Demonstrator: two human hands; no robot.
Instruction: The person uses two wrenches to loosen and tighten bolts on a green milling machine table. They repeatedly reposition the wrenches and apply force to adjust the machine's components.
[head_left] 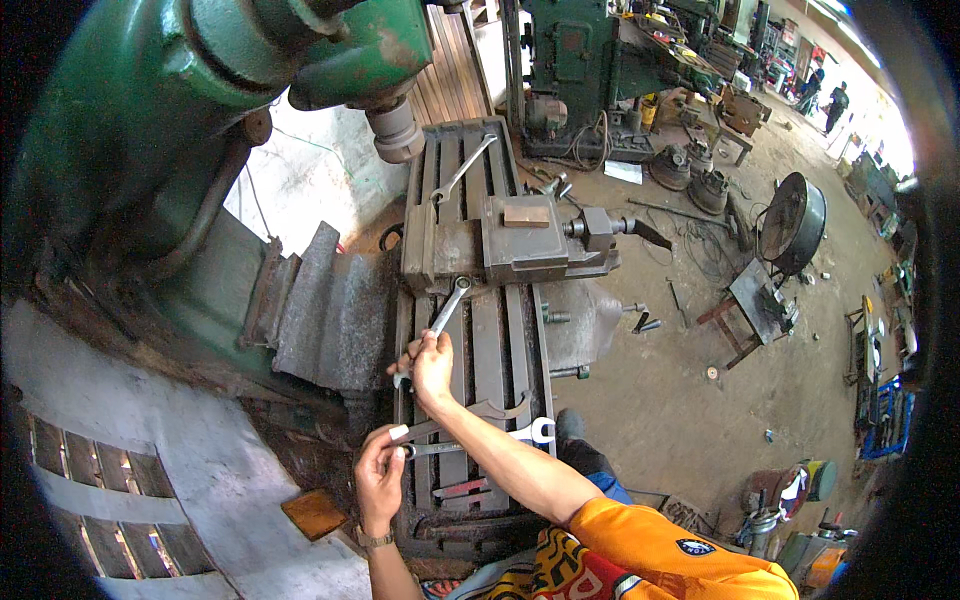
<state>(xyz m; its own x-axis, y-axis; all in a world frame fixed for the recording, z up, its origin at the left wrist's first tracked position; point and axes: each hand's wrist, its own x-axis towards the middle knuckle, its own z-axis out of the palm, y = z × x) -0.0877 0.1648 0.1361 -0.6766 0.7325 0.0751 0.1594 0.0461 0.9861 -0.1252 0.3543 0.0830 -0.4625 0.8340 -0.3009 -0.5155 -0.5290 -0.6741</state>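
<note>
My right hand (pixel 431 368) is closed around a combination wrench (pixel 447 312). That wrench's ring end sits at the near side of the grey machine vise (pixel 523 240), by its base. Below and to the left, my left hand (pixel 380 482) has bent fingers at the handle end of a hook spanner (pixel 480 412), seemingly gripping it. A second combination wrench (pixel 480 442) lies just under that spanner, its ring end beside my left thumb. A red-handled tool (pixel 462 489) rests nearer on the slotted machine table (pixel 487 350).
Another wrench (pixel 464 168) lies at the table's far end. The green milling machine's head (pixel 360 60) and spindle (pixel 396 130) overhang the far left. A folded grey guard (pixel 320 310) borders the table's left. A crank handle (pixel 648 233) juts from the vise's right.
</note>
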